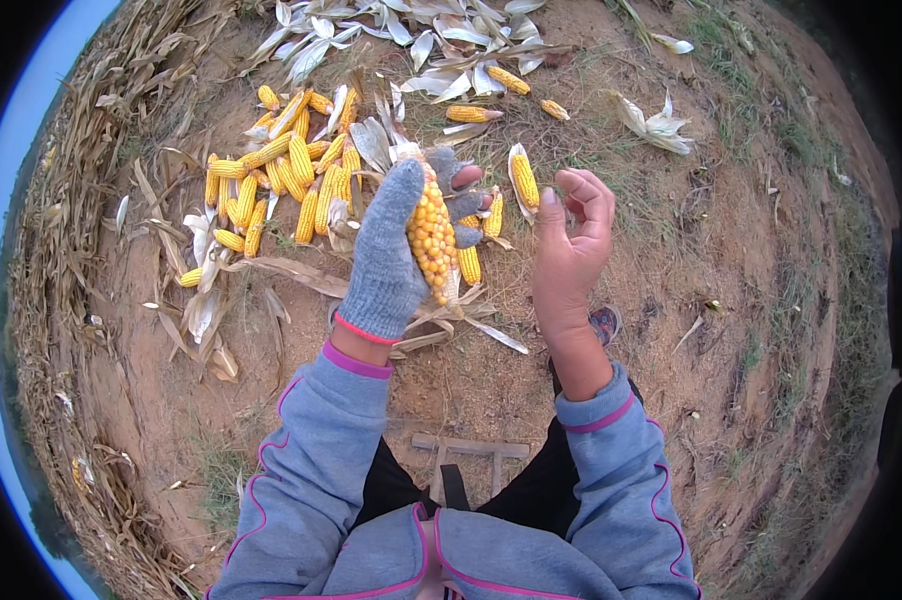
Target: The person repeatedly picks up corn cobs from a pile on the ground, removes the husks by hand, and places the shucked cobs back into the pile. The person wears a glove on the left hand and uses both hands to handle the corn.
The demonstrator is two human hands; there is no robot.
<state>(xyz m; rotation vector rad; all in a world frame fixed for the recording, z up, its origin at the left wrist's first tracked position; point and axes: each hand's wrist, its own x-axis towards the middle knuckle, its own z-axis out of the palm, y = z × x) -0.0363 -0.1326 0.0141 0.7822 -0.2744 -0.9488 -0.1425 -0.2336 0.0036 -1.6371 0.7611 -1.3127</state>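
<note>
My left hand point(391, 240), in a grey knitted glove with a red cuff edge, grips a yellow ear of corn point(431, 232). The thumb lies along the near side of the ear, and bare fingertips poke out of the glove beyond it. Some kernels at the lower end look gapped, and pale husk shows at the top. My right hand point(574, 247) is bare and raised to the right of the ear, apart from it, fingers curled loosely with nothing in them. Just past its thumb, an ear still partly in husk point(524, 180) lies on the ground.
A heap of husked ears point(293, 165) lies at the left, with loose husks point(458, 37) piled beyond. Single ears point(473, 114) are scattered ahead. Dry stalks point(83, 225) run along the far left. A wooden frame point(469, 445) stands between my legs.
</note>
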